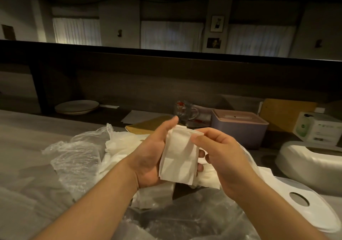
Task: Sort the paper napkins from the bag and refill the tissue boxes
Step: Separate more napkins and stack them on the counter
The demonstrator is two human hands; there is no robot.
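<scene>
White, soft and creased paper: a folded stack of napkins (pixel 178 154) lies in the palm of the left hand (pixel 149 158), whose fingers curl up behind it so that only their tips show past the right edge. The right hand (pixel 224 158) pinches the stack's upper right corner between thumb and forefinger; the rest of its fingers are hidden behind its own back.

Under both hands spreads a crinkled clear plastic bag (pixel 77 158), glossy and rumpled, with more loose napkins (pixel 122 147) heaped inside it at about nine o'clock from the held stack. How many lie there is hard to judge through the film.

At four o'clock sits a flat white lid (pixel 303 208) with an oval hole, its near edge cut off by the picture. At three o'clock is a smooth white rounded tissue box base (pixel 311 164), partly out of view. At one o'clock stands a boxy mauve tissue box (pixel 238 131) with a pinkish slotted top. Beyond it, at two o'clock, a white and green carton (pixel 318 128) rests by a tan board (pixel 286 113).

At twelve o'clock a clear glass mug (pixel 185 111) is half hidden by the left fingertips. Pale round plates (pixel 76 107) are stacked at eleven o'clock, dim in the shadow.
</scene>
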